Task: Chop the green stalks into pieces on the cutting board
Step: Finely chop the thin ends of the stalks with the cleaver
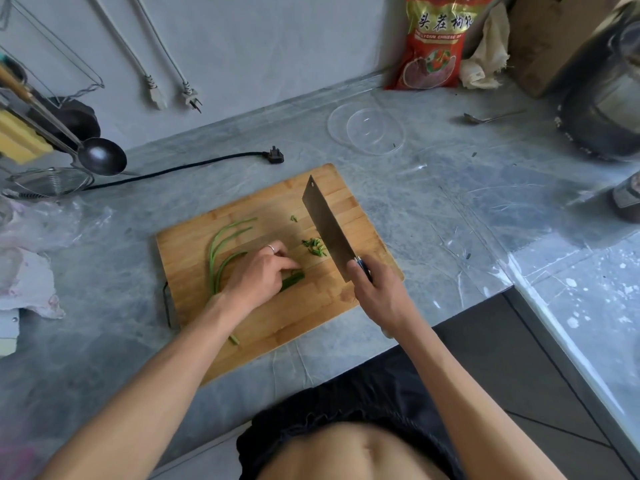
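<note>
Left hand (258, 275) down on the wooden cutting board (277, 313), fingers curled over a bundle of green stalks (221, 247) and pinning it flat; a ring on one finger. Right hand (375, 292) wrapped round the dark handle of a cleaver (327, 230), blade slanted away toward the far edge of the board, just to the right of the left hand.

Long ends of the stalks curving out behind the left hand toward the board's left side; cut ends poking out from under the fingertips, between the two hands. Small heap of chopped green pieces (315, 247) just beside the blade, on its left face; a few more bits farther up the board. One short stalk piece (234, 339) near the board's near edge, by the left forearm.

Board set at an angle on a grey marbled counter (433, 209). Clear plastic bowl (367, 128) beyond the board, seemingly holding nothing but a green speck at its rim. Red printed bag (433, 46) upright against the wall behind it. Metal spoon (485, 117) to the bowl's right. Black plug and cord (194, 166) trailing across the counter on the left, near a dark ladle (102, 155) and a wire strainer (48, 183).
</note>
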`<state>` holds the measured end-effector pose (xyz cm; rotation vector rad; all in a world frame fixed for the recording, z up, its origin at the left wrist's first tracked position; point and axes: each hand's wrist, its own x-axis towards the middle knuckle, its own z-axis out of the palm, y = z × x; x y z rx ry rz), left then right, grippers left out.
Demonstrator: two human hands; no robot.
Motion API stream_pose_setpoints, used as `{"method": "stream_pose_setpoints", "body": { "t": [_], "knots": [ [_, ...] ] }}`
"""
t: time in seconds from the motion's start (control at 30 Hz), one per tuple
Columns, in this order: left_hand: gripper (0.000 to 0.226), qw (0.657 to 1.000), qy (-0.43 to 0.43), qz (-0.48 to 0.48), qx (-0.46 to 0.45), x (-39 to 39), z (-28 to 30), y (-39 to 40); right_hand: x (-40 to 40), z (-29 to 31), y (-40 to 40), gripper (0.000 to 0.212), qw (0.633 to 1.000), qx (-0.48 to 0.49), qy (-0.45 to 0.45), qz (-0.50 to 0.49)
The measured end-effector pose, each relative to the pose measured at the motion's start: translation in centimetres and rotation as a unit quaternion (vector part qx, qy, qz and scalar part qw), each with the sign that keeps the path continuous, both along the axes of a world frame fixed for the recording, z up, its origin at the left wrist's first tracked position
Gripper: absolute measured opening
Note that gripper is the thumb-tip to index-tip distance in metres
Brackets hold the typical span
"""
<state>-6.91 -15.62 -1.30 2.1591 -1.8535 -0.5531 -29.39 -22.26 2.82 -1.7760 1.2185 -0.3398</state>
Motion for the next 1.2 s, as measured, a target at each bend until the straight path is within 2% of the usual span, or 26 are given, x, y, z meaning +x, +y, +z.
{"method": "stream_pose_setpoints", "body": {
  "t": [0.1, 0.2, 0.37, 0.57, 0.63, 0.77, 0.93, 1.03, 1.2],
  "knots": [
    [0.046, 0.999, 0.044, 0.024, -0.021, 0.4, -0.3, 0.8, 0.0, 0.0, 0.2, 0.043, 1.000, 0.005, -0.006, 0.004],
    [0.034, 0.990, 0.100, 0.080, -0.054, 0.4, -0.4, 1.2, 0.1, 0.0, 0.5, 0.043, 1.000, 0.010, -0.012, 0.003],
    [0.021, 0.967, 0.175, 0.163, -0.086, -0.6, 0.3, 2.3, 0.1, -0.1, 0.8, 0.045, 1.000, 0.002, -0.003, 0.017],
    [0.006, 0.923, 0.235, 0.295, -0.072, -2.0, 0.9, 2.4, 0.3, -0.2, 1.4, 0.046, 1.000, 0.007, 0.002, 0.027],
    [0.007, 0.913, 0.235, 0.331, -0.044, -2.1, 1.4, 1.6, 0.3, -0.1, 1.5, 0.046, 1.000, 0.008, 0.000, 0.029],
    [0.027, 0.899, 0.211, 0.383, 0.001, -1.5, 1.7, 0.1, 0.4, 0.0, 1.7, 0.047, 1.000, 0.018, -0.006, 0.024],
    [0.061, 0.916, 0.127, 0.357, 0.131, -1.2, 1.7, -0.8, 0.2, 0.3, 1.6, 0.047, 1.000, 0.017, -0.008, 0.012],
    [0.057, 0.916, 0.123, 0.345, 0.162, -1.7, 2.0, -1.4, 0.1, 0.3, 1.6, 0.048, 1.000, 0.015, -0.005, 0.004],
    [0.048, 0.930, 0.134, 0.305, 0.158, -2.1, 2.6, -2.3, -0.2, 0.2, 1.8, 0.047, 1.000, 0.016, -0.007, -0.005]
  ]
}}
